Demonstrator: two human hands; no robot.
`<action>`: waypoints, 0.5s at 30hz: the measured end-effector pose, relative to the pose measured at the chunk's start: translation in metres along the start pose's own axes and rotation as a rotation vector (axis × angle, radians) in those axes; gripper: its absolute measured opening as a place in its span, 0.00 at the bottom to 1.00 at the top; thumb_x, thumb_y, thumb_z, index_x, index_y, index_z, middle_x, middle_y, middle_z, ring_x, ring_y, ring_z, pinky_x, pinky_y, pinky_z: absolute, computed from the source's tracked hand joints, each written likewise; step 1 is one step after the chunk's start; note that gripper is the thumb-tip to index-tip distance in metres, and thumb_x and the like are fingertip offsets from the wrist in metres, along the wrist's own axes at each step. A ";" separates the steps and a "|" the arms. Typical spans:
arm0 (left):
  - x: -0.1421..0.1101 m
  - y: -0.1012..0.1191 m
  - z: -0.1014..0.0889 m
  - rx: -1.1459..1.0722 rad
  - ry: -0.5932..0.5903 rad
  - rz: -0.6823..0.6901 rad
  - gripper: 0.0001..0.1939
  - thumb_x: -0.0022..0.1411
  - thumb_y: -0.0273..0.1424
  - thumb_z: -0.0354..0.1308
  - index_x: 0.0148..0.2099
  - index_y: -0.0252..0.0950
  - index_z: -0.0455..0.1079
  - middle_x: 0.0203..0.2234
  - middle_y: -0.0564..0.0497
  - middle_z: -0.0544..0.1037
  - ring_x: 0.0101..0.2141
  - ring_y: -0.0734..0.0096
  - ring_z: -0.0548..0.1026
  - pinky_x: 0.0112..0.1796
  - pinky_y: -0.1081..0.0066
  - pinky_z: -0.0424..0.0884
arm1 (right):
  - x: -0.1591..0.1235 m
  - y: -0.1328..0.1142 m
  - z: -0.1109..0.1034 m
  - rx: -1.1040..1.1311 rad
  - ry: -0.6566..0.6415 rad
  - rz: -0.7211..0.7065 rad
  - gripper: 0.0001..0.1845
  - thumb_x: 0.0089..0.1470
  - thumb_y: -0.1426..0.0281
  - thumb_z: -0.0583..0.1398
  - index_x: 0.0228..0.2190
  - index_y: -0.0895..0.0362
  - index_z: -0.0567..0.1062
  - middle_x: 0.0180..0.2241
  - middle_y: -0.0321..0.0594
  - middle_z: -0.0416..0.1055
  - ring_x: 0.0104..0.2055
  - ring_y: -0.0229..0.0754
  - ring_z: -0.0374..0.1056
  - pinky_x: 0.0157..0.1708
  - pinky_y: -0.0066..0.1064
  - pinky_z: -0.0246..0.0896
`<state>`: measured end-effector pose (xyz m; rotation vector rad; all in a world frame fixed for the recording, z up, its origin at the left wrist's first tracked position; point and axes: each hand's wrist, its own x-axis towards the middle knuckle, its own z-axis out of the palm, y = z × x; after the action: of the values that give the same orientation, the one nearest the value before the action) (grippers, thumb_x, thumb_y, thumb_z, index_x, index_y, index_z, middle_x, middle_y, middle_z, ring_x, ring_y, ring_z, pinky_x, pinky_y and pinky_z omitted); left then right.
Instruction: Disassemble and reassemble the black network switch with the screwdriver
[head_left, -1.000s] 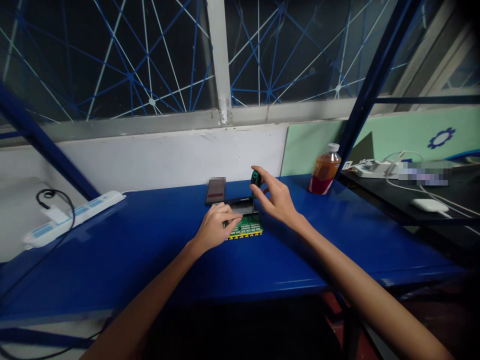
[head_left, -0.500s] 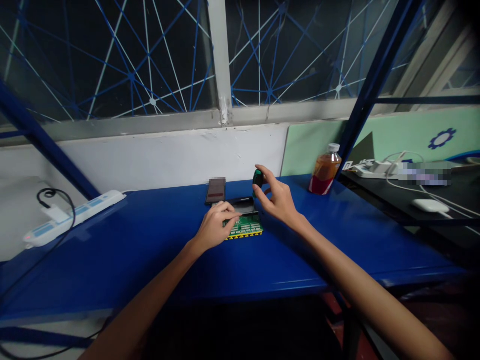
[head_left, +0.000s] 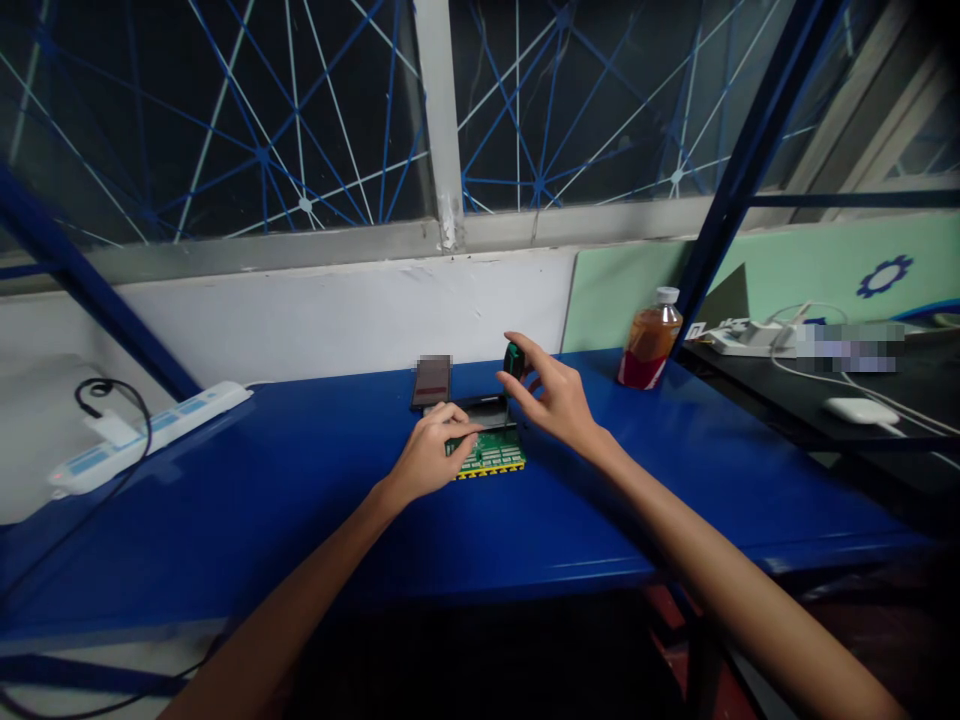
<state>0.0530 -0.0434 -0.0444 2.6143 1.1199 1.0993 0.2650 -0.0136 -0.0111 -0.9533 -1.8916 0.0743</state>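
A green circuit board (head_left: 496,450) with white parts and a yellow-and-black near edge lies on the blue table (head_left: 315,520). Behind it, against its far side, is a black tray-like piece (head_left: 489,411). My left hand (head_left: 431,450) is closed at the board's left side, thumb and index finger pinched where the board meets the black piece. My right hand (head_left: 556,402) grips a screwdriver (head_left: 513,360) by its green-and-black handle, thumb in front and index finger at the top. The thin shaft points down to the right end of the board; its tip is too small to make out.
A dark phone (head_left: 433,382) lies behind my left hand. A bottle with amber drink (head_left: 650,345) stands at the back right. On the left is a white power strip (head_left: 191,412) with a black cable. Cables and a white charger (head_left: 860,411) lie on a black surface to the right.
My right hand has shifted slightly left, and the screwdriver handle has turned a little between its fingers. The left hand and the board stay where they were.
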 end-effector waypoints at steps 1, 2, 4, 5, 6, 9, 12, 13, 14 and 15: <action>0.000 0.000 0.000 -0.004 0.005 0.002 0.13 0.64 0.26 0.52 0.45 0.38 0.77 0.32 0.47 0.72 0.35 0.65 0.71 0.38 0.65 0.68 | 0.000 0.000 0.000 0.003 -0.011 -0.002 0.28 0.58 0.61 0.52 0.59 0.53 0.60 0.36 0.42 0.73 0.28 0.41 0.67 0.34 0.36 0.65; 0.000 0.000 0.000 -0.007 0.009 0.003 0.13 0.64 0.26 0.52 0.46 0.38 0.76 0.31 0.47 0.72 0.35 0.65 0.71 0.38 0.64 0.69 | 0.000 0.000 -0.001 0.008 -0.019 -0.001 0.28 0.59 0.62 0.51 0.59 0.53 0.59 0.38 0.43 0.73 0.27 0.40 0.67 0.34 0.36 0.65; 0.000 -0.001 0.000 -0.010 0.014 0.002 0.14 0.64 0.26 0.51 0.46 0.38 0.76 0.32 0.47 0.72 0.35 0.65 0.71 0.38 0.64 0.69 | 0.001 0.000 -0.001 0.015 -0.019 0.007 0.28 0.59 0.62 0.51 0.60 0.52 0.57 0.39 0.43 0.72 0.26 0.39 0.66 0.34 0.36 0.65; 0.000 -0.001 0.001 -0.010 0.012 -0.002 0.14 0.65 0.26 0.51 0.46 0.38 0.76 0.32 0.47 0.72 0.35 0.65 0.71 0.38 0.64 0.69 | 0.001 0.000 0.000 0.016 -0.013 0.011 0.28 0.59 0.62 0.51 0.60 0.52 0.58 0.39 0.42 0.72 0.26 0.39 0.66 0.34 0.36 0.65; 0.000 -0.002 0.001 -0.011 0.012 -0.006 0.14 0.65 0.25 0.51 0.46 0.38 0.76 0.32 0.47 0.73 0.35 0.65 0.71 0.38 0.64 0.69 | 0.001 0.000 0.000 0.013 -0.004 0.011 0.28 0.59 0.61 0.51 0.59 0.53 0.59 0.37 0.42 0.72 0.26 0.40 0.66 0.34 0.36 0.65; 0.001 -0.004 0.001 -0.019 0.022 -0.018 0.12 0.64 0.26 0.52 0.43 0.38 0.77 0.32 0.47 0.75 0.35 0.65 0.72 0.38 0.64 0.69 | 0.001 0.000 0.000 0.008 0.002 -0.008 0.26 0.59 0.60 0.52 0.57 0.54 0.62 0.34 0.42 0.72 0.30 0.42 0.67 0.36 0.35 0.65; 0.002 -0.005 0.002 -0.052 0.040 -0.030 0.11 0.63 0.27 0.55 0.43 0.37 0.77 0.32 0.47 0.78 0.34 0.65 0.74 0.38 0.64 0.70 | 0.001 -0.001 -0.001 0.023 -0.012 -0.002 0.26 0.60 0.61 0.51 0.58 0.53 0.60 0.37 0.42 0.72 0.30 0.41 0.67 0.36 0.36 0.66; 0.002 -0.005 0.002 -0.062 0.045 -0.034 0.10 0.62 0.26 0.55 0.43 0.37 0.77 0.32 0.47 0.79 0.34 0.65 0.75 0.39 0.64 0.71 | 0.002 -0.001 -0.001 0.029 -0.013 0.007 0.27 0.60 0.62 0.51 0.59 0.53 0.59 0.38 0.42 0.72 0.29 0.41 0.68 0.36 0.36 0.66; 0.002 -0.005 0.002 -0.069 0.049 -0.037 0.10 0.62 0.26 0.56 0.43 0.37 0.77 0.33 0.47 0.80 0.34 0.65 0.75 0.39 0.64 0.71 | 0.002 -0.001 -0.002 0.033 -0.010 0.015 0.27 0.60 0.62 0.51 0.59 0.53 0.59 0.38 0.42 0.73 0.29 0.41 0.68 0.36 0.36 0.66; 0.002 -0.005 0.002 -0.073 0.055 -0.038 0.10 0.61 0.26 0.56 0.43 0.36 0.77 0.33 0.47 0.80 0.34 0.65 0.75 0.39 0.64 0.72 | 0.002 0.000 -0.002 0.033 -0.005 0.016 0.27 0.59 0.61 0.52 0.59 0.52 0.59 0.38 0.42 0.73 0.29 0.41 0.68 0.36 0.36 0.66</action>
<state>0.0524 -0.0384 -0.0465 2.5112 1.1132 1.1874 0.2660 -0.0136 -0.0088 -0.9465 -1.8821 0.1167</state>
